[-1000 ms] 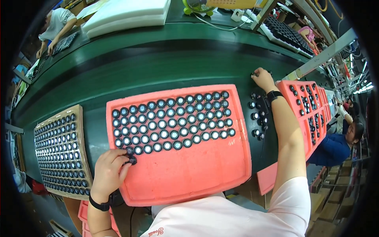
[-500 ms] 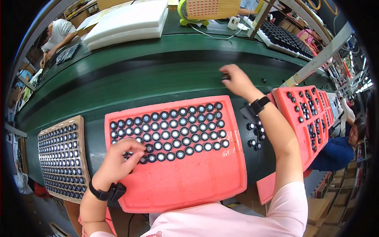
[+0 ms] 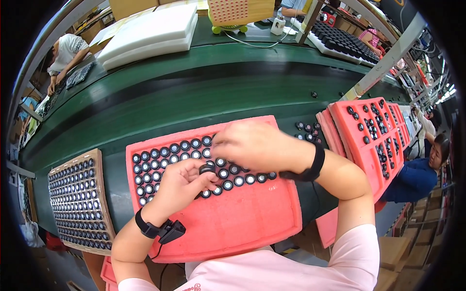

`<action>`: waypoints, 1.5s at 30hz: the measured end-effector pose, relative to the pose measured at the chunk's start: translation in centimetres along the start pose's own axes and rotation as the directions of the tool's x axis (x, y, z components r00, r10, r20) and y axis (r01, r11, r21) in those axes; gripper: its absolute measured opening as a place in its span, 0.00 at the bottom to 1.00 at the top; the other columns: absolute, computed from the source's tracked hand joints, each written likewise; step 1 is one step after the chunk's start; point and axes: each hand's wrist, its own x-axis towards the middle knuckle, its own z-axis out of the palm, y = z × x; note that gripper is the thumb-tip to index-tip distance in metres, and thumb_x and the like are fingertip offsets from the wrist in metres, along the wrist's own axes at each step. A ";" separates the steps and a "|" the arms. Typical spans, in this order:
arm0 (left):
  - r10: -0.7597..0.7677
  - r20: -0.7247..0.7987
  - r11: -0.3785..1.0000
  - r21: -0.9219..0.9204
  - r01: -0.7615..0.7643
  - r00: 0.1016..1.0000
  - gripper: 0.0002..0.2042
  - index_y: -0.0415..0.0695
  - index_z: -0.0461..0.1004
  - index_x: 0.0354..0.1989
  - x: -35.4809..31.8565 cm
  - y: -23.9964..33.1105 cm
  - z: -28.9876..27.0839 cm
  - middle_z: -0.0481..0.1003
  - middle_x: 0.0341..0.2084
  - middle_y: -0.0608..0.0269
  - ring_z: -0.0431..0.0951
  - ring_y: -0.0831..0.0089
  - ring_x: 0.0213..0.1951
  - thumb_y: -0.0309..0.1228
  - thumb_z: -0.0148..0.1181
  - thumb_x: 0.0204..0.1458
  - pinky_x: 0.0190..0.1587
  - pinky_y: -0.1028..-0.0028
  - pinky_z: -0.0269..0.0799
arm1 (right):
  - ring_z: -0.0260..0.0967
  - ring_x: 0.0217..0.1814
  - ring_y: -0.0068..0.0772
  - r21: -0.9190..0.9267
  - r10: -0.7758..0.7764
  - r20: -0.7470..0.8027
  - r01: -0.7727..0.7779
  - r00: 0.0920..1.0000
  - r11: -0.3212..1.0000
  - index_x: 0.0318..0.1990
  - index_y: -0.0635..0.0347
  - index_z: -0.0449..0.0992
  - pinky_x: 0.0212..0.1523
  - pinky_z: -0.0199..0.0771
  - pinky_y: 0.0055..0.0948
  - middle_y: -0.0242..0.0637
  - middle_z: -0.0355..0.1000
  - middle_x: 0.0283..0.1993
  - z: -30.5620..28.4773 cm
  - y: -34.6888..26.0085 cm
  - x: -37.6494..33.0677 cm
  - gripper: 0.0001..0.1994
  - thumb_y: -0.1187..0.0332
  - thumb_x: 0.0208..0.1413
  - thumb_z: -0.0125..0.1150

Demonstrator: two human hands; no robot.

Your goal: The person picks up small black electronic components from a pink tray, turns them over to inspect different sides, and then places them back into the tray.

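My left hand (image 3: 183,185) pinches a small black round part (image 3: 207,168) between thumb and fingers, just above the pink foam tray (image 3: 233,218). Close beside it, my right hand (image 3: 252,148) hovers over the same tray, its fingers curled but smeared by motion, so whether it holds anything is unclear. Rows of black round parts with silvery faces (image 3: 155,153) fill the far half of the tray. My hands and right forearm cover some of those rows. The near half is bare pink foam.
On the left stands a brown tray (image 3: 77,203) of similar parts. Loose black parts (image 3: 307,130) lie right of my tray, near stacked pink trays (image 3: 357,140). Beyond runs a green conveyor belt (image 3: 194,92), with white foam sheets (image 3: 150,36) behind. Other people work at both sides.
My right hand has come back from over the belt to the tray, beside my left. My left hand has moved right and now visibly holds a black round part.
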 end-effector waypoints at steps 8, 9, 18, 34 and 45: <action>-0.055 -0.069 0.995 -0.085 0.049 0.996 0.09 0.36 0.67 0.47 -2.1 -0.9 -2.0 0.78 0.37 0.55 0.82 0.71 0.35 0.19 0.51 0.58 0.37 0.76 0.79 | 0.65 0.56 0.48 -0.307 0.650 -0.188 -0.673 0.736 0.673 0.47 0.58 0.74 0.58 0.66 0.40 0.44 0.70 0.50 -0.5 16.2 -11.8 0.17 0.70 0.47 0.63; -0.032 -0.084 0.995 -0.097 0.023 0.996 0.09 0.37 0.67 0.47 -2.4 -1.0 -2.3 0.78 0.38 0.54 0.82 0.70 0.35 0.18 0.51 0.59 0.37 0.76 0.79 | 0.65 0.56 0.49 -0.313 0.712 -0.203 -0.734 0.672 0.603 0.48 0.57 0.74 0.58 0.66 0.41 0.44 0.70 0.50 -0.7 18.1 -13.5 0.17 0.70 0.47 0.63; 0.025 -0.238 0.994 -0.095 -0.049 0.971 0.08 0.35 0.67 0.45 -6.3 -1.9 -3.3 0.78 0.36 0.52 0.82 0.68 0.35 0.18 0.51 0.57 0.36 0.73 0.79 | 0.68 0.54 0.55 -0.328 0.910 -0.331 -0.935 0.252 0.139 0.49 0.53 0.75 0.55 0.69 0.45 0.48 0.70 0.52 0.2 25.6 -21.1 0.15 0.67 0.52 0.60; 0.292 -0.373 0.925 -0.123 -0.359 0.881 0.06 0.36 0.70 0.39 -5.6 -2.2 -2.3 0.73 0.37 0.57 0.75 0.74 0.34 0.22 0.56 0.55 0.36 0.75 0.74 | 0.74 0.38 0.23 0.889 0.778 -0.011 -0.351 0.628 0.296 0.47 0.64 0.74 0.36 0.75 0.20 0.31 0.72 0.37 -0.3 2.5 -5.1 0.10 0.74 0.58 0.59; 0.389 -0.332 0.906 -0.032 -0.422 0.860 0.07 0.35 0.71 0.40 -6.1 -4.4 -1.6 0.70 0.35 0.61 0.72 0.77 0.34 0.17 0.56 0.53 0.37 0.78 0.70 | 0.67 0.42 0.24 0.941 0.630 -0.031 -0.190 0.776 0.279 0.51 0.65 0.73 0.45 0.69 0.23 0.32 0.66 0.43 6.9 -9.9 -1.6 0.18 0.82 0.51 0.64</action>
